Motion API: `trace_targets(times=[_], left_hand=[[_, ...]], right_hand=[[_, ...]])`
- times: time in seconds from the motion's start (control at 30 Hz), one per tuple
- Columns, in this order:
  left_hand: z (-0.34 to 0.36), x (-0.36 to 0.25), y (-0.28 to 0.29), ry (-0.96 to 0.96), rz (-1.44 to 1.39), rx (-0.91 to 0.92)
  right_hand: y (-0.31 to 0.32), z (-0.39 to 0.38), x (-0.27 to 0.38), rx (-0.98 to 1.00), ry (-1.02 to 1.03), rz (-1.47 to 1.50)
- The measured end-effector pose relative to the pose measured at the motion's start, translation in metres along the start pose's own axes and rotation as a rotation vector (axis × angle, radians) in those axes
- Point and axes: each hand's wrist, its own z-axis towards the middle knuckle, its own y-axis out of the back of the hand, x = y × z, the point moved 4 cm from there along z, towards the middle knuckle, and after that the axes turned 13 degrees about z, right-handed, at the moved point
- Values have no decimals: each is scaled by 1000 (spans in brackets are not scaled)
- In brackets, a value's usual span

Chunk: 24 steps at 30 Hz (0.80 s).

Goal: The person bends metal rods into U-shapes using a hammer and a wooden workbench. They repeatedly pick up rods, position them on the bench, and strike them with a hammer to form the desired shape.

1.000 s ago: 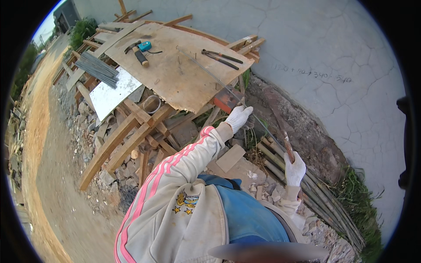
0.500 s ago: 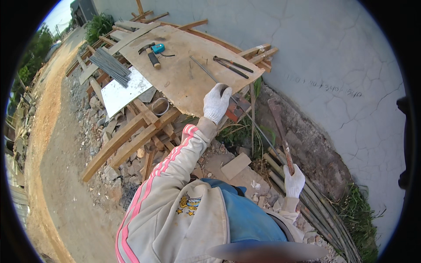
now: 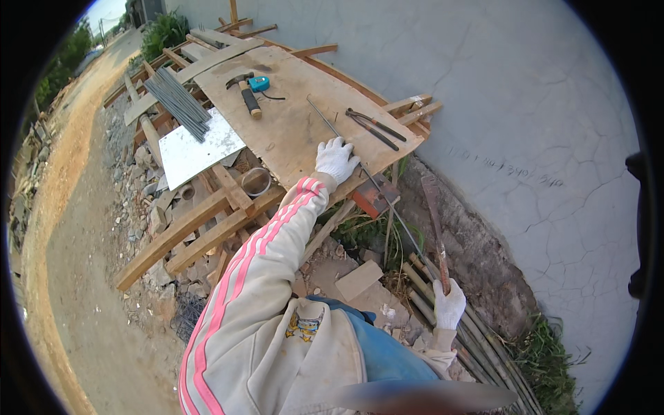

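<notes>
My left hand (image 3: 335, 159), in a white glove, rests with fingers apart on the plywood board (image 3: 256, 149), beside a thin grey rod (image 3: 321, 115) and perhaps touching it. The rod slopes down to the lower right over a dark-and-red metal object (image 3: 370, 200) at the board's edge. My right hand (image 3: 449, 304), also gloved, grips the lower end of a rusty long bar (image 3: 434, 214). On the board lie long-handled pincers (image 3: 373, 130), a hammer (image 3: 247, 97) and a teal tape measure (image 3: 260, 84).
A bundle of grey rods (image 3: 176, 104) lies on the left near a white panel (image 3: 197, 152). Timber beams (image 3: 180, 249) and rubble (image 3: 145, 194) surround the board. A cracked wall (image 3: 526, 104) stands at right, bamboo poles (image 3: 484, 346) at its foot, a dirt path (image 3: 76, 207) at left.
My left hand has left the rod's lower part near the red object, moved up onto the board and spread its fingers. My right hand, still on the bar, has shifted slightly leftward and down.
</notes>
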Motion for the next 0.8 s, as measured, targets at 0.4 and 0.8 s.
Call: trace_targets(times=[0.4,0.8], left_hand=[[11,-8,-8,-47,-55,-39],[10,-12,-7,-80,7,66]], right_hand=[[-12,-26,7,-57,-80,106],[28,-11,34,11,42,30]])
